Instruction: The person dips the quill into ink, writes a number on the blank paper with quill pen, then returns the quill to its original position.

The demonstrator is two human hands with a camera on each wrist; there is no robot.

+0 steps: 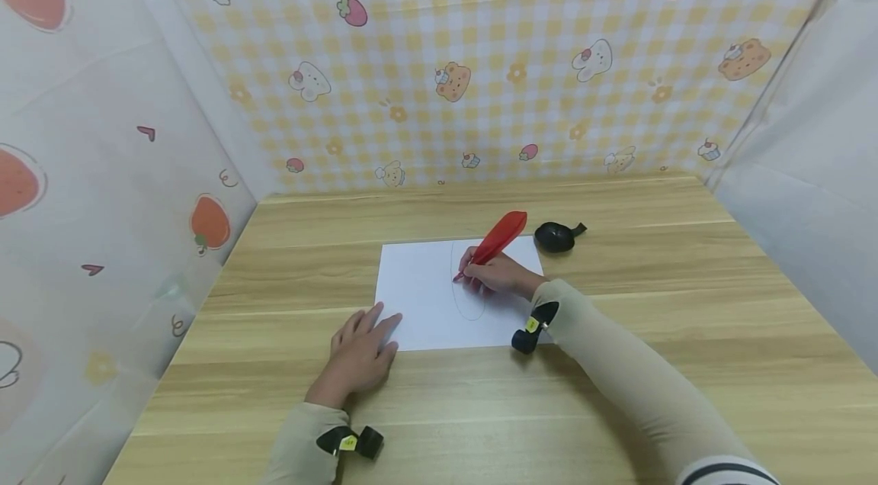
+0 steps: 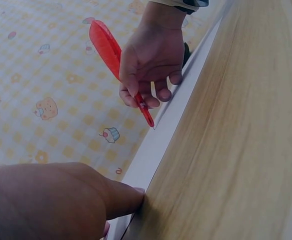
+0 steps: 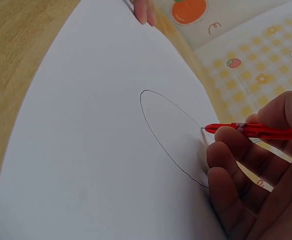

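My right hand [image 1: 499,273] pinches a red feather-shaped pen [image 1: 502,235] between thumb and fingers, over a white sheet of paper [image 1: 418,294]. The pen's tip [image 3: 204,129] is at the end of a thin dark line [image 3: 158,141], a long rounded loop on the sheet. In the left wrist view the feather top [image 2: 105,47] leans up and away from the paper. My left hand [image 1: 358,354] lies with fingers spread at the sheet's lower left edge, fingertips on the paper; its thumb [image 2: 126,197] rests at the border.
A shiny black rounded object [image 1: 554,237] with a short tab lies just beyond the sheet's upper right corner. The wooden table [image 1: 288,256] meets a yellow checked backdrop [image 1: 384,134] behind, and pale cloth walls [image 1: 123,165] stand on both sides.
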